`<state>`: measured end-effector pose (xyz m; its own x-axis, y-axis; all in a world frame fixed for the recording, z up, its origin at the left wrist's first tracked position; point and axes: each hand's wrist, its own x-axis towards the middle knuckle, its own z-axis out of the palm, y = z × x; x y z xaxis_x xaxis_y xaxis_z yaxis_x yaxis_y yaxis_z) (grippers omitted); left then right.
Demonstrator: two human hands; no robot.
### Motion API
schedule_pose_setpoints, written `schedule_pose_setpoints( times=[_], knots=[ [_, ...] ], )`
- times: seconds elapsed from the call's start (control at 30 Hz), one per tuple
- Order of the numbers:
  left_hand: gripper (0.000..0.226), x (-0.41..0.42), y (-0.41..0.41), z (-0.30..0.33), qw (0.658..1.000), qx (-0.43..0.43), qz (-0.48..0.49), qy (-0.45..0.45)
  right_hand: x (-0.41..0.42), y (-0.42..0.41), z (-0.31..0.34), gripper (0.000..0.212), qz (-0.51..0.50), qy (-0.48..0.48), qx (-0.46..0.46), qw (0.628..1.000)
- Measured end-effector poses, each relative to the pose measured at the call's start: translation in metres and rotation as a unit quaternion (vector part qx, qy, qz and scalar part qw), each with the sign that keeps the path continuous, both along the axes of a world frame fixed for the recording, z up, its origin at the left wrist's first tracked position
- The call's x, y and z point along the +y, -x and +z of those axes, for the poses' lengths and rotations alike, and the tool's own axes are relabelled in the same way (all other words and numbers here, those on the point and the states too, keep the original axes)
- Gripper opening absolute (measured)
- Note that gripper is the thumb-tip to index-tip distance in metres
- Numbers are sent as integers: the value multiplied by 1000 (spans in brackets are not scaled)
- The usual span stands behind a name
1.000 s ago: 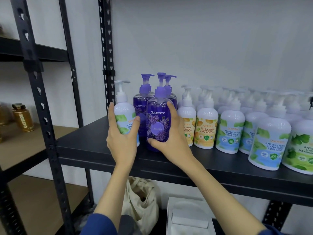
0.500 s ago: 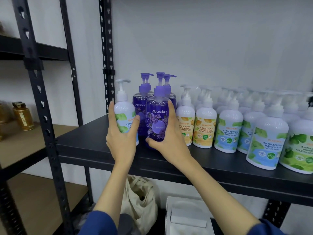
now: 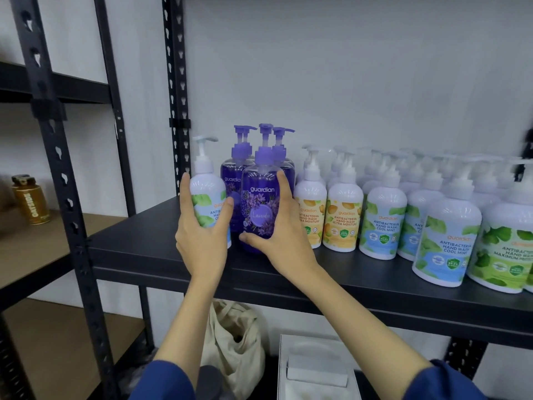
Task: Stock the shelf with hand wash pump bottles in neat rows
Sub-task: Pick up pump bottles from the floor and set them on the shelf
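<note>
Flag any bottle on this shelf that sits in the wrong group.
The white Cool Mint bottle held by the left hand stands at the far left, beside the purple lavender bottles; the other Cool Mint bottles stand further right.

Plain white wall (image 3: 360,67) behind everything, evenly lit, no hard shadows. Black perforated steel uprights (image 3: 176,90) carry a dark shelf board (image 3: 138,249). Second rack on the left has tan wooden boards (image 3: 43,255), with a brown tin (image 3: 30,202) labelled OATSIDE on one. Below: a cream cloth bag (image 3: 233,339) slumped beside a white box (image 3: 317,370).
</note>
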<state>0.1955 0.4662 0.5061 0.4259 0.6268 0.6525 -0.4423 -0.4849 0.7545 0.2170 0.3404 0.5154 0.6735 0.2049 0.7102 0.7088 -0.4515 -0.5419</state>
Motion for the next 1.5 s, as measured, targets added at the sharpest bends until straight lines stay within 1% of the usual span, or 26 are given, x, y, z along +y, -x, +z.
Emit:
schedule_pose_setpoints(
  times=[0.17,0.3,0.4,0.67,0.87,1.0,1.07,1.1,1.17,1.2,1.23,1.27,1.37,1.43,1.5],
  knots=[
    [75,-1,1,1,1000,4,4,2,0,2,2,118,-7,-3,6,1000],
    [75,-1,2,1,1000,3,3,1,2,-3,2,120,24,-18,16,999],
    [75,-1,2,1,1000,4,1,-1,1,-4,1,117,36,-24,29,999],
    [75,-1,3,1,1000,12,3,-6,-1,-1,0,113,35,-39,13,999],
    [75,-1,3,1,1000,11,-2,-1,-1,-3,-2,114,25,-22,7,999],
    [75,-3,6,4,1000,5,-24,20,-3,3,0,114,26,-6,9,1000],
    [74,-7,12,5,999,-6,-33,27,-12,13,2,105,15,25,3,1000],
    [74,-10,17,5,999,-12,-36,35,-20,20,2,94,-5,54,-4,998],
    [73,-18,27,8,996,-25,-40,69,-43,33,-1,60,-81,120,-29,989],
    [72,-23,32,9,995,-33,-43,86,-57,40,-4,43,-125,139,-47,981],
    [72,-29,38,11,993,-41,-46,96,-71,47,-10,31,-160,141,-65,975],
    [72,-37,43,13,993,-48,-51,100,-87,53,-16,26,-183,133,-86,970],
    [73,-64,55,19,992,-54,-76,88,-140,66,-41,30,-225,134,-165,951],
    [73,-86,59,22,990,-63,-98,77,-178,74,-58,27,-256,131,-225,931],
    [73,-111,58,23,988,-69,-123,69,-216,78,-72,28,-300,109,-252,914]
  ],
)
